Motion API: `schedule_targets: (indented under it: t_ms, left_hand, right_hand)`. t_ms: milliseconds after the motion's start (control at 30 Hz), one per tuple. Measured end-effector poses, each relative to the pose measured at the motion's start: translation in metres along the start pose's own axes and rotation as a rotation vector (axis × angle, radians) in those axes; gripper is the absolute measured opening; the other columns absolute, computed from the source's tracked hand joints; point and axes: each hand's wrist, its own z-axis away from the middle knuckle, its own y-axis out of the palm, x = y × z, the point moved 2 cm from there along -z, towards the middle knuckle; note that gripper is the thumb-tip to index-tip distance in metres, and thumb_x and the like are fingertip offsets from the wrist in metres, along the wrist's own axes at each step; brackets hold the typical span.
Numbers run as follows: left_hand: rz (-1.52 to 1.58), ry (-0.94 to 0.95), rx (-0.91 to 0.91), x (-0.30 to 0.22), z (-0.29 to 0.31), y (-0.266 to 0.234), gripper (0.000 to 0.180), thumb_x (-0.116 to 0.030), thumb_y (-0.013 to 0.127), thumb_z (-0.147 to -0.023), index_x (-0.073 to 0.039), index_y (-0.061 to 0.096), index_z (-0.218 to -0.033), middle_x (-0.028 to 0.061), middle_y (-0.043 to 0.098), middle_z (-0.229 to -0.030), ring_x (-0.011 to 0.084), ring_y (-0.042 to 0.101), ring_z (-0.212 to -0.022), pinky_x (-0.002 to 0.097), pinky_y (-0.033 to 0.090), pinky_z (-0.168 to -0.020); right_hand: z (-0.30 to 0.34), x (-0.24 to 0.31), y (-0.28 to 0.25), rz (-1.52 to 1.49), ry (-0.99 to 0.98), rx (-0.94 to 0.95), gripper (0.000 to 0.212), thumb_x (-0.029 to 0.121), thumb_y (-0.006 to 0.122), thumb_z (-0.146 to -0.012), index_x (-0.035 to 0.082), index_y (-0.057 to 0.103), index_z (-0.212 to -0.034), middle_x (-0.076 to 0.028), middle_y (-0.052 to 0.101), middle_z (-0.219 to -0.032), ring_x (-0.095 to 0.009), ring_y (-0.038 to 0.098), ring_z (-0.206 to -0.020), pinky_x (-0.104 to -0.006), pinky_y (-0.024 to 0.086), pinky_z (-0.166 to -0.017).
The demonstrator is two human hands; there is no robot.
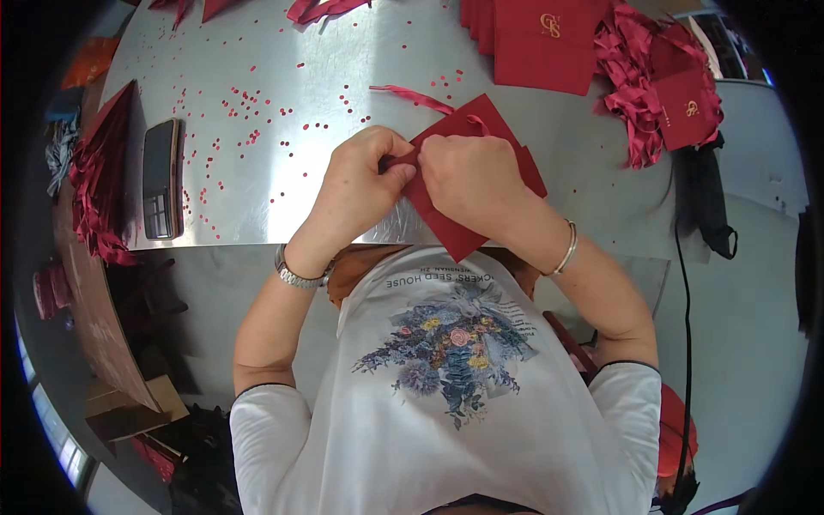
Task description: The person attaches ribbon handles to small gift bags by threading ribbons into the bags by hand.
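Observation:
Near the table's front edge lies a flat red paper gift bag (455, 232), turned at a slant, with its lower corner reaching over the edge. My left hand (356, 180) is closed, thumb and forefinger pinching the bag's left edge. My right hand (472, 176) rests over the middle of the bag with its fingers curled in. Whatever those fingers grip is hidden beneath them. A red ribbon (412, 96) runs from the bag out to the left across the metal table, and a short loop of ribbon shows just beyond my right knuckles.
A dark phone (161, 180) lies left on the metal table (292, 206), beside a stack of red ribboned bags (105, 172). Small red paper dots (243, 103) are scattered around. Far right stand stacked red bags (545, 51) and a ribboned heap (633, 103). A black cable (687, 343) hangs right.

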Motion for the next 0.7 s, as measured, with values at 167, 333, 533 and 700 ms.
schedule_targets:
  t_ms: [167,333,533,700]
  left_hand:
    - [0.025,0.015,-0.012,0.000,0.001,0.001,0.011,0.008,0.062,-0.086,0.004,0.061,-0.096,0.0036,0.061,-0.098,0.0092,0.058,-0.082,0.0236,0.051,-0.068]
    - [0.114,0.053,-0.016,-0.008,0.002,-0.003,0.012,0.004,0.067,-0.083,0.005,0.063,-0.095,0.0101,0.063,-0.095,0.0178,0.064,-0.077,0.0291,0.053,-0.068]
    - [0.219,0.032,0.051,-0.013,0.004,-0.005,0.014,0.002,0.061,-0.090,0.004,0.065,-0.103,0.0075,0.062,-0.104,0.0138,0.065,-0.079,0.0252,0.055,-0.065]
    - [0.189,-0.197,0.091,-0.027,-0.008,-0.010,0.019,-0.007,0.052,-0.098,-0.001,0.069,-0.105,0.0028,0.068,-0.093,0.0084,0.064,-0.073,0.0224,0.056,-0.061]
  right_hand:
    - [0.002,-0.004,0.000,0.095,-0.053,-0.018,0.018,0.021,0.062,-0.086,0.005,0.060,-0.079,-0.014,0.064,-0.069,-0.034,0.064,-0.065,-0.0472,0.050,-0.060]
    - [-0.006,-0.004,-0.013,0.058,-0.094,0.028,0.020,0.022,0.064,-0.085,0.003,0.060,-0.084,-0.016,0.067,-0.073,-0.034,0.068,-0.072,-0.0468,0.053,-0.068]
    - [0.001,-0.016,-0.002,-0.223,-0.148,-0.029,0.029,0.024,0.070,-0.083,0.003,0.054,-0.095,-0.017,0.066,-0.075,-0.035,0.067,-0.073,-0.0490,0.052,-0.069]
    - [0.006,-0.018,0.004,-0.279,-0.111,-0.037,0.030,0.025,0.071,-0.083,0.003,0.053,-0.095,-0.015,0.066,-0.074,-0.035,0.066,-0.070,-0.0456,0.052,-0.065]
